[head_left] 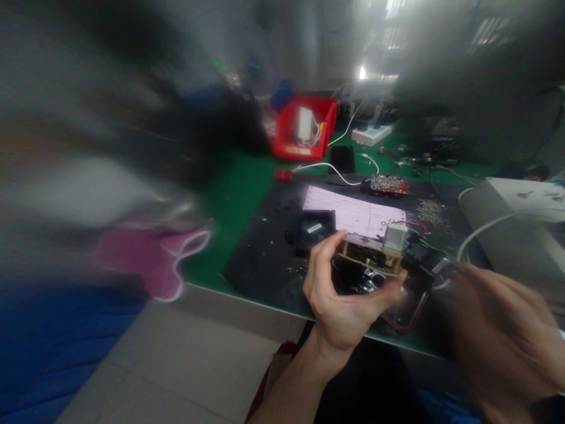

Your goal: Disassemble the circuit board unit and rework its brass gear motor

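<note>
Two bare hands are over the surface [256, 206], and the left hand [335, 294] holds a module [373, 259], thumb at its near right end and a finger at its far left end, the palm bowed open between them. The module is in front of a sheet of pale, printed paper [353, 207], above a dark mat [260, 253], tilted slightly down to the right. It looks like a small frame: a thin tan plate along the lower side, short brass-coloured posts [345, 249] rising from it, and a darker layer above. The parts between the layers are too dark to make out. A pale grey block [396, 237], squarish and plain-faced, stands up at its right end. Red wire [421, 225] and green wire [428, 243] show just beside the block; whether they join it is unclear.

The right hand [512, 335] is badly blurred, well to the right of the module; I cannot tell whether it holds anything. A white cable [479, 232] curves just above it, in front of a grey box [516, 218]. Left of the module lies a black case [324, 219] with a small pale label.
</note>
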Action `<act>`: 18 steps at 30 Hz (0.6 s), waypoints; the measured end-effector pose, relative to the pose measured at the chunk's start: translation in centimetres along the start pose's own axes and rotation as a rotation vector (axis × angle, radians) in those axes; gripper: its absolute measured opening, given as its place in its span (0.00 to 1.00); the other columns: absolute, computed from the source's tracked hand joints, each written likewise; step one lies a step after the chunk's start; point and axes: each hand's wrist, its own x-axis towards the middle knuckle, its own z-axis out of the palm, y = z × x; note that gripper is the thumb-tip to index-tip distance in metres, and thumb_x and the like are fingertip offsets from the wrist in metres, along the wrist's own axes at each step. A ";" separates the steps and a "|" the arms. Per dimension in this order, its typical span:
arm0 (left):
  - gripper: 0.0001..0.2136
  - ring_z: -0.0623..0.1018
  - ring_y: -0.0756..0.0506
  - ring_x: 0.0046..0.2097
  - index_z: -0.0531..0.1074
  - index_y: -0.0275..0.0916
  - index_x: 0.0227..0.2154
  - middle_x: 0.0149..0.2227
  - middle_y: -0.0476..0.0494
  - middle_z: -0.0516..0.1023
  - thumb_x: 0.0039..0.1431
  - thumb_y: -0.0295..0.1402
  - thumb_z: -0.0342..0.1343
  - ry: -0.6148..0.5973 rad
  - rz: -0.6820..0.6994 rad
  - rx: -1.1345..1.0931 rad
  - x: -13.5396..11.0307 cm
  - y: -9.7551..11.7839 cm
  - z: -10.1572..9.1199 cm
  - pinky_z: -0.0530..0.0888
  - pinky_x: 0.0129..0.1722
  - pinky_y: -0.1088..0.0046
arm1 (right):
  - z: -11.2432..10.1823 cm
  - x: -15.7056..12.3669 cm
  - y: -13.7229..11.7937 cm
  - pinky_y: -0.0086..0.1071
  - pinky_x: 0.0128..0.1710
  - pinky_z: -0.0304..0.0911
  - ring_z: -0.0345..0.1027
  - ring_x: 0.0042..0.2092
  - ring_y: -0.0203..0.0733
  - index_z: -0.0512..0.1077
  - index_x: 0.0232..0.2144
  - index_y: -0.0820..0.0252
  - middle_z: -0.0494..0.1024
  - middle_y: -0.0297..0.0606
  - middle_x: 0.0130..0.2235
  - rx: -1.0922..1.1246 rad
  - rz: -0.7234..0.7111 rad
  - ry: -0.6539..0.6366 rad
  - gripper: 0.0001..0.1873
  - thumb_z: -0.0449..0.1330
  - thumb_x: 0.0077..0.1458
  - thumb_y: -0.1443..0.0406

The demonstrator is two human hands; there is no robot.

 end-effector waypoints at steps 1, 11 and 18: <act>0.39 0.79 0.39 0.52 0.69 0.36 0.57 0.51 0.38 0.76 0.41 0.39 0.76 -0.002 0.001 -0.005 0.0 0.0 0.0 0.80 0.54 0.56 | 0.0 0.0 0.2 0.36 0.43 0.69 0.72 0.40 0.43 0.80 0.44 0.67 0.77 0.42 0.43 -0.006 -0.012 0.009 0.17 0.65 0.67 0.55; 0.40 0.80 0.38 0.51 0.69 0.37 0.57 0.51 0.38 0.77 0.41 0.44 0.76 0.013 0.008 0.015 0.0 0.0 0.1 0.82 0.52 0.55 | 0.3 -0.4 0.6 0.37 0.46 0.68 0.73 0.43 0.44 0.79 0.49 0.63 0.77 0.42 0.46 0.104 -0.061 0.090 0.13 0.69 0.62 0.65; 0.39 0.80 0.38 0.52 0.69 0.37 0.57 0.51 0.37 0.77 0.42 0.43 0.76 0.005 0.019 0.022 -0.1 0.0 0.0 0.82 0.52 0.55 | 0.2 -0.3 0.4 0.37 0.44 0.67 0.72 0.42 0.44 0.80 0.47 0.64 0.77 0.42 0.44 0.085 -0.015 0.058 0.13 0.69 0.64 0.62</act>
